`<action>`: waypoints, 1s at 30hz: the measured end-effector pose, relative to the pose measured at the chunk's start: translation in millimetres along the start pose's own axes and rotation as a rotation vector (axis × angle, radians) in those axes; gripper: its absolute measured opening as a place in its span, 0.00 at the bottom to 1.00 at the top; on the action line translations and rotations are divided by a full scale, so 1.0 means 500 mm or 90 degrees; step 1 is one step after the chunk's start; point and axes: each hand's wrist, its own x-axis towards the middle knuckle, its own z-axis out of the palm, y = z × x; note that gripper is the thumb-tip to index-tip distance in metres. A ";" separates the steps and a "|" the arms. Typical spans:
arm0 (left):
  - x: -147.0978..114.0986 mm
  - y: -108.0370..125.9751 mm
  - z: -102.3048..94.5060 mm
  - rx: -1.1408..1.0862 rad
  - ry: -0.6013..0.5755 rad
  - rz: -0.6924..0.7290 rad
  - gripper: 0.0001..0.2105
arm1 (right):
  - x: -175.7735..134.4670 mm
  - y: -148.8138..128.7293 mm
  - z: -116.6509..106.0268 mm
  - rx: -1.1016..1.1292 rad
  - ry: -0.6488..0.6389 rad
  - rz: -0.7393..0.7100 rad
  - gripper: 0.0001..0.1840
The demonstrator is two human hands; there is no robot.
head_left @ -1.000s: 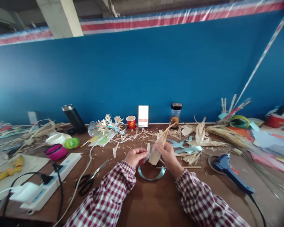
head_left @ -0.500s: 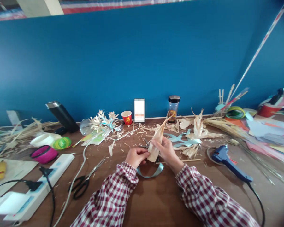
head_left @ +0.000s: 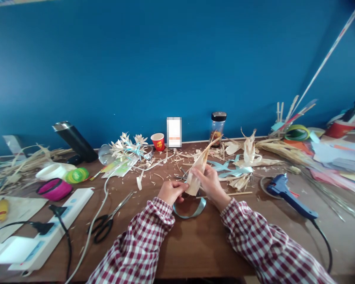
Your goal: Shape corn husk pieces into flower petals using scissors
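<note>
A pale dried corn husk (head_left: pixel 197 165), its twisted tip pointing up and to the right, is held between my two hands above the table. My right hand (head_left: pixel 210 184) grips its right side with thumb and fingers. My left hand (head_left: pixel 172 191) pinches at the lower left edge of the husk, fingers closed. A light blue ribbon (head_left: pixel 192 215) curves below the husk between my hands; its upper ends are hidden behind my fingers. Behind my right hand a thin stick (head_left: pixel 238 193) lies on the table.
Scissors (head_left: pixel 109 221) and a white power strip (head_left: pixel 50 232) with cables lie at left. A blue glue gun (head_left: pixel 292 199) rests at right. Husk scraps, a husk flower bunch (head_left: pixel 128 146), a red paper cup (head_left: pixel 157 142) and a glass jar (head_left: pixel 218 125) stand along the blue partition (head_left: pixel 165 59).
The camera view has tilted slightly down. Both hands keep their grip on the husk, with hardly any change in their pose.
</note>
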 end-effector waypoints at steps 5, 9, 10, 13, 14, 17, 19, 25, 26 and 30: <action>-0.002 0.001 -0.002 0.042 -0.016 0.008 0.11 | 0.001 0.001 -0.002 -0.004 -0.005 -0.006 0.18; -0.005 0.003 0.000 0.058 -0.021 0.010 0.11 | 0.002 0.002 -0.001 -0.004 -0.004 -0.009 0.17; -0.005 0.002 0.000 0.054 -0.021 0.008 0.11 | 0.002 0.002 -0.001 -0.004 -0.004 -0.011 0.17; -0.007 0.002 0.003 0.051 -0.021 0.010 0.11 | 0.003 0.003 -0.001 0.000 -0.002 -0.016 0.16; -0.009 0.003 0.003 0.055 -0.021 0.016 0.11 | 0.003 0.004 -0.001 0.000 -0.001 -0.016 0.16; -0.013 0.008 0.005 0.067 -0.017 0.036 0.11 | 0.004 0.007 -0.003 -0.009 0.001 -0.013 0.15; -0.016 0.011 0.007 0.070 -0.009 0.035 0.11 | 0.004 0.008 -0.005 -0.023 0.003 -0.011 0.15; -0.013 0.006 0.009 0.053 -0.004 0.036 0.11 | 0.001 -0.002 -0.004 -0.041 0.021 -0.019 0.16; -0.012 0.004 0.009 0.052 -0.002 0.040 0.11 | 0.001 -0.004 -0.004 -0.040 0.023 -0.019 0.16; -0.012 0.003 0.009 0.061 -0.002 0.046 0.11 | 0.000 -0.005 -0.004 -0.042 0.026 -0.025 0.16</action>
